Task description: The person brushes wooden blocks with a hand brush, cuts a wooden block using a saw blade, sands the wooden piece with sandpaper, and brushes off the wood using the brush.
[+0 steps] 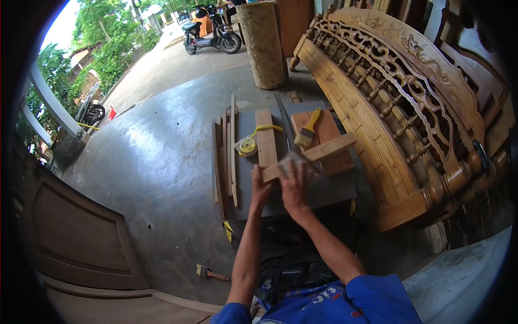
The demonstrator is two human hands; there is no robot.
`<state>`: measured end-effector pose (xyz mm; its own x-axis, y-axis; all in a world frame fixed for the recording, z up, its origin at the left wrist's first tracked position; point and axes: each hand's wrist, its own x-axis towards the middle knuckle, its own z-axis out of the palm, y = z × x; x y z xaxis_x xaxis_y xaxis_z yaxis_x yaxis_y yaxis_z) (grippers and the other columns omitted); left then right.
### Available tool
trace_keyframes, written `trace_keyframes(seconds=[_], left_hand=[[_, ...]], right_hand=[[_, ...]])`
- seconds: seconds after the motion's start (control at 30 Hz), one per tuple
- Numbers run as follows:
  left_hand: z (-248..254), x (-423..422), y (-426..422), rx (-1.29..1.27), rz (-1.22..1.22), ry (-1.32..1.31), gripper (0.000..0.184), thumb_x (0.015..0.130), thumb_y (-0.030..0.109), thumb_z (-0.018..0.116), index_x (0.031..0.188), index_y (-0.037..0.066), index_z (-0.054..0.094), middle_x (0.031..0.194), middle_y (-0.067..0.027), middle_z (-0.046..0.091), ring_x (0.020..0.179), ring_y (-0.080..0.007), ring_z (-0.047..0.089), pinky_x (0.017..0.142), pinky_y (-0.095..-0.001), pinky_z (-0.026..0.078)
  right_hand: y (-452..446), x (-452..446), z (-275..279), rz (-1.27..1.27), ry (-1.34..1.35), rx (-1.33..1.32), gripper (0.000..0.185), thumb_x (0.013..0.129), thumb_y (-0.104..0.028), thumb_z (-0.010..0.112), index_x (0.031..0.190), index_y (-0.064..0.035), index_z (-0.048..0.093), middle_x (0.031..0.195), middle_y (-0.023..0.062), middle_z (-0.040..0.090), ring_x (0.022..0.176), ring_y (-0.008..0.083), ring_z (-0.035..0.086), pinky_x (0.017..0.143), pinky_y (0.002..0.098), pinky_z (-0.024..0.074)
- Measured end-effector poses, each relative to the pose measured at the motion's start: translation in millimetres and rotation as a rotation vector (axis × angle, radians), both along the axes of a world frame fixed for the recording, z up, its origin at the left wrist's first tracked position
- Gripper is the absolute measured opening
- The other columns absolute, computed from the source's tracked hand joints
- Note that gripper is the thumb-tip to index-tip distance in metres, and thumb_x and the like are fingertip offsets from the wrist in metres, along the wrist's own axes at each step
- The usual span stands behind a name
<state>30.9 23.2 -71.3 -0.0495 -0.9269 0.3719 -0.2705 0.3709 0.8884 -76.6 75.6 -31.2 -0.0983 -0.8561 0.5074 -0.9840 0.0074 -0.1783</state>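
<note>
A wooden bar (332,147) lies slantwise over the worktable, its near end between my hands. My left hand (260,183) is closed round that end. My right hand (294,181) rests on top of the bar, blurred, with a pale greyish thing under its fingers that I cannot make out. Beyond my hands, a flat board (266,137) stretches away across the table, with a yellow tape measure (246,146) beside it. A yellow-handled brush (308,129) lies on a reddish wood block (330,127), just past the bar.
Long thin strips (233,156) lie along the left side of the grey worktable (318,194). A carved wooden bench (356,119) stands close on the right. A second brush (211,272) lies on the floor. Wooden panels (81,232) are at lower left; a woven roll (261,46) stands ahead.
</note>
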Motion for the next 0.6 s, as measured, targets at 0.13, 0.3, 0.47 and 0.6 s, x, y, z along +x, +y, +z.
trace_keyframes(seconds=[0.13,0.3,0.47,0.6], left_hand=[[7.9,0.9,-8.1,0.023,-0.019,0.045,0.037,0.066,0.007,0.070,0.094,0.002,0.046,0.090,-0.0150,0.050,0.090,-0.0312,0.046,0.080,-0.0367,0.039],[5.1,0.1,-1.4,0.040,-0.023,0.049,0.037,0.065,0.007,0.071,0.093,0.003,0.046,0.090,-0.0143,0.048,0.090,-0.0300,0.047,0.081,-0.0355,0.039],[10.3,-0.8,-3.3,-0.028,0.002,-0.028,0.037,0.064,0.006,0.071,0.091,0.003,0.046,0.087,-0.0138,0.048,0.088,-0.0308,0.046,0.080,-0.0369,0.038],[-3.6,4.5,-7.4,0.069,-0.034,0.041,0.040,0.064,0.012,0.075,0.091,0.004,0.046,0.089,-0.0127,0.048,0.089,-0.0295,0.045,0.080,-0.0364,0.039]], right_hand=[[-5.3,-21.0,-2.8,0.232,-0.126,-0.023,0.040,0.081,-0.015,0.050,0.121,-0.0205,0.054,0.130,0.0101,0.044,0.123,0.0331,0.035,0.104,0.0566,0.0174],[2.6,-15.0,0.0,0.113,-0.044,0.028,0.044,0.080,-0.007,0.044,0.122,-0.0189,0.054,0.131,0.0101,0.044,0.123,0.0336,0.036,0.102,0.0558,0.0216],[-14.2,-47.0,7.1,0.132,-0.107,-0.064,0.044,0.079,-0.004,0.045,0.120,-0.0174,0.056,0.128,0.0094,0.048,0.121,0.0346,0.038,0.102,0.0517,0.0252],[0.5,-44.3,-9.8,0.261,-0.046,-0.123,0.039,0.080,-0.007,0.046,0.116,-0.0139,0.058,0.125,0.0085,0.051,0.117,0.0358,0.041,0.100,0.0541,0.0267]])
